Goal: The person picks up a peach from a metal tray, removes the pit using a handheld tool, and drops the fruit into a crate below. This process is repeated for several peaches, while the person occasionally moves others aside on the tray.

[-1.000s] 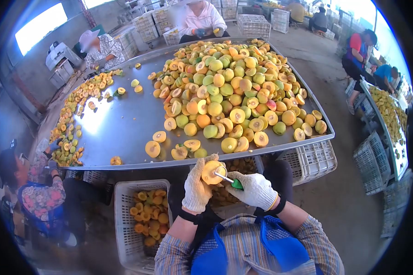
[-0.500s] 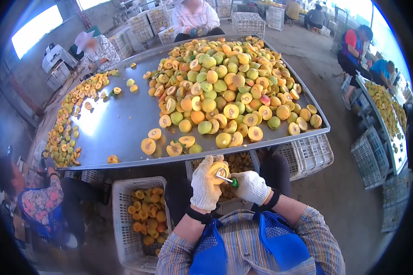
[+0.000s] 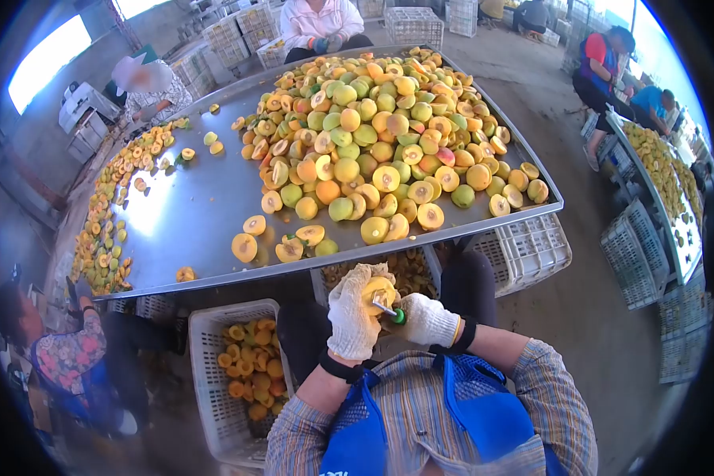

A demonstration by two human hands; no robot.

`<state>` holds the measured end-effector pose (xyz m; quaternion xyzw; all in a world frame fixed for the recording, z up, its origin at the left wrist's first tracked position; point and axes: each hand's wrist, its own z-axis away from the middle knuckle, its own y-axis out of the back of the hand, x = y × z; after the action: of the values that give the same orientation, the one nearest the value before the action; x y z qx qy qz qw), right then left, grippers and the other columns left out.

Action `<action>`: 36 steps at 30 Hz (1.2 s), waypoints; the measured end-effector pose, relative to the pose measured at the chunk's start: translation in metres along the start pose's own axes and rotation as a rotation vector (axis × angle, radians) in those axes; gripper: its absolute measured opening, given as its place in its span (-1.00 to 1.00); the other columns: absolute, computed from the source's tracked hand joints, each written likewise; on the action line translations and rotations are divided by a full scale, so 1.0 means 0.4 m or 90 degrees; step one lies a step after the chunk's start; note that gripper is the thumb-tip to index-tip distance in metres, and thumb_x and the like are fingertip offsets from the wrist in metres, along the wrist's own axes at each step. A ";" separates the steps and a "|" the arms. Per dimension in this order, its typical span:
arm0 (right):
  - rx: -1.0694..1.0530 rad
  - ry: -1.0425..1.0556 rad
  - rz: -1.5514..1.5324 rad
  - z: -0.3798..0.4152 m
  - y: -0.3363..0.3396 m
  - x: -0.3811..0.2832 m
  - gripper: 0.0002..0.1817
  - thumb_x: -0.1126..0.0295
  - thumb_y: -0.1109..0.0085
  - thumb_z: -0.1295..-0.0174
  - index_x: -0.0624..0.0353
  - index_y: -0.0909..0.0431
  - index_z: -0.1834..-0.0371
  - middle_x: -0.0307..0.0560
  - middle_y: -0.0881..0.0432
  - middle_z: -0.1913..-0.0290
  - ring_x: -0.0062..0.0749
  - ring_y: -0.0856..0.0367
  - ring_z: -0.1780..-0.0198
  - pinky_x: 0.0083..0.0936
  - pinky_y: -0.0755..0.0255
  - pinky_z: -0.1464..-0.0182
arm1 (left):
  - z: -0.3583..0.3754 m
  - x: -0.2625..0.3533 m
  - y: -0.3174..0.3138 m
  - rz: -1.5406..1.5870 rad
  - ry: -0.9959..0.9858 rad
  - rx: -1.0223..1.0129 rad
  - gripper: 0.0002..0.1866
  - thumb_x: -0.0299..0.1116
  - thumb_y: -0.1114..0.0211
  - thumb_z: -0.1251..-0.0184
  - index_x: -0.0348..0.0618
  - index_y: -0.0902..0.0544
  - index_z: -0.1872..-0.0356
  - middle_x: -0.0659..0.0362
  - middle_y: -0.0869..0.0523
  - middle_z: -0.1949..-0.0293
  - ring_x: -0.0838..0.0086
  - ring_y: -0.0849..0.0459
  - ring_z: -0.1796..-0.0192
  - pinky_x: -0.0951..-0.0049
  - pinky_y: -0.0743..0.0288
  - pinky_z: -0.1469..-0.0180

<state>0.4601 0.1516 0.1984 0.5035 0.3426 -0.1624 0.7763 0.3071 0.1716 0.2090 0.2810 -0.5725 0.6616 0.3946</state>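
Note:
My left hand (image 3: pixel 354 316), in a white knitted glove, is closed round a halved yellow fruit (image 3: pixel 378 295), its cut face turned toward my right hand. In my right hand (image 3: pixel 428 319), also gloved, is a small tool with a green handle (image 3: pixel 397 316); its metal end touches the middle of the cut face. Both hands are just below the near edge of a metal table (image 3: pixel 190 246). On the table lies a large heap of whole and halved yellow, orange and green fruit (image 3: pixel 365 131).
A white crate (image 3: pixel 208 389) of fruit halves stands at my lower left, another crate (image 3: pixel 432 266) beneath my hands. More crates (image 3: pixel 531 250) are under the table's right side. People sit at the left (image 3: pixel 79 349), far side (image 3: pixel 323 28) and right (image 3: pixel 603 75).
The view has shifted slightly, so the table and heap appear a little higher and further left. The fruit and the tool remain in my hands, still in contact.

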 end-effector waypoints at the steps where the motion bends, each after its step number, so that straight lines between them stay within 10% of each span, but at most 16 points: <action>1: 0.000 -0.003 -0.003 -0.001 0.008 0.001 -0.73 0.09 -0.26 -0.27 -0.02 -0.74 0.15 0.00 -0.73 0.39 -0.08 -0.72 0.37 -0.26 -0.60 0.27 | -0.005 0.003 0.001 0.089 0.058 -0.020 -0.67 -0.22 -0.15 -0.52 -0.34 -0.68 0.12 -0.01 -0.75 0.22 0.28 -0.76 0.22 0.29 -0.70 0.17; 5: 0.077 0.082 0.098 -0.018 0.013 0.033 -0.76 0.13 -0.25 -0.28 0.02 -0.74 0.17 0.01 -0.72 0.40 -0.04 -0.71 0.38 -0.24 -0.60 0.26 | -0.002 0.010 -0.009 -0.053 -0.014 -0.001 -0.66 -0.24 -0.16 -0.51 -0.39 -0.67 0.09 -0.04 -0.75 0.25 0.23 -0.77 0.20 0.30 -0.69 0.18; 8: 0.009 0.276 -0.232 -0.013 -0.064 0.056 -0.78 0.17 -0.25 -0.26 0.02 -0.74 0.20 -0.01 -0.72 0.42 -0.12 -0.71 0.42 -0.31 -0.60 0.31 | -0.014 0.039 -0.027 0.080 0.032 -0.097 -0.68 -0.25 -0.21 -0.49 -0.39 -0.69 0.16 -0.02 -0.75 0.28 0.27 -0.77 0.26 0.34 -0.69 0.21; 11: 0.019 0.125 0.183 -0.037 -0.056 0.089 -0.79 0.18 -0.23 -0.28 0.03 -0.73 0.24 -0.02 -0.70 0.46 -0.11 -0.70 0.45 -0.28 -0.59 0.35 | -0.039 0.050 0.000 0.007 0.098 -0.120 -0.68 -0.25 -0.24 -0.48 -0.39 -0.71 0.25 -0.02 -0.76 0.30 0.28 -0.77 0.34 0.37 -0.67 0.25; 15: 0.039 0.002 0.028 -0.011 -0.001 -0.010 -0.74 0.09 -0.26 -0.25 0.01 -0.73 0.21 -0.02 -0.70 0.46 -0.05 -0.68 0.45 -0.23 -0.58 0.33 | -0.042 0.056 -0.015 -0.170 0.029 -0.043 -0.66 -0.24 -0.21 -0.49 -0.38 -0.72 0.29 -0.05 -0.75 0.36 0.22 -0.75 0.38 0.35 -0.64 0.30; 17: 0.021 0.245 -0.160 -0.039 -0.066 0.026 -0.72 0.07 -0.24 -0.27 -0.02 -0.74 0.17 -0.02 -0.73 0.42 -0.01 -0.70 0.40 -0.21 -0.59 0.29 | -0.036 0.043 -0.001 -0.014 0.022 -0.120 -0.67 -0.25 -0.23 -0.47 -0.38 -0.73 0.29 -0.04 -0.75 0.37 0.25 -0.75 0.38 0.34 -0.64 0.29; 23: 0.046 0.102 0.226 -0.061 -0.008 0.052 -0.74 0.15 -0.25 -0.15 0.12 -0.69 0.41 0.03 -0.69 0.49 -0.02 -0.69 0.44 -0.20 -0.59 0.36 | -0.049 0.033 0.012 -0.055 0.036 -0.095 -0.68 -0.24 -0.28 -0.46 -0.38 -0.75 0.25 0.02 -0.77 0.37 0.33 -0.75 0.33 0.37 -0.64 0.27; 26: 0.128 0.233 0.012 -0.053 -0.061 0.058 -0.74 0.18 -0.28 -0.17 0.17 -0.67 0.32 0.02 -0.69 0.42 -0.04 -0.69 0.36 -0.26 -0.60 0.28 | -0.046 0.033 0.012 -0.133 0.053 -0.102 -0.64 -0.18 -0.25 -0.46 -0.34 -0.74 0.29 -0.03 -0.75 0.37 0.21 -0.74 0.33 0.26 -0.65 0.30; 29: 0.044 0.386 -0.205 -0.052 -0.099 0.050 -0.69 0.27 -0.34 -0.21 0.23 -0.65 0.08 0.02 -0.72 0.24 -0.24 -0.70 0.23 -0.47 -0.59 0.18 | -0.049 -0.008 0.042 0.226 0.101 -0.339 -0.62 -0.11 -0.17 -0.48 -0.21 -0.65 0.41 -0.03 -0.69 0.39 0.07 -0.68 0.42 0.21 -0.63 0.38; 33: -0.213 0.209 -0.491 -0.035 -0.064 0.039 -0.76 0.33 -0.32 -0.21 0.21 -0.68 0.13 -0.11 -0.71 0.27 -0.45 -0.65 0.27 -0.53 -0.55 0.23 | -0.052 -0.003 0.018 0.331 0.120 -0.333 -0.58 0.02 -0.14 -0.49 -0.14 -0.62 0.38 -0.02 -0.66 0.39 0.04 -0.66 0.43 0.11 -0.65 0.43; 36: -0.223 0.020 -0.370 -0.033 -0.013 0.000 -0.83 0.32 -0.31 -0.16 0.19 -0.71 0.32 -0.17 -0.66 0.46 -0.47 -0.61 0.44 -0.50 -0.51 0.33 | -0.063 0.017 -0.008 0.177 0.145 0.003 -0.47 0.20 -0.14 -0.46 -0.15 -0.62 0.25 0.07 -0.69 0.37 0.12 -0.71 0.38 0.17 -0.64 0.39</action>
<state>0.4523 0.1610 0.1915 0.2460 0.5064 -0.3082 0.7668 0.3084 0.1979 0.2116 0.1232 -0.5555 0.7388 0.3612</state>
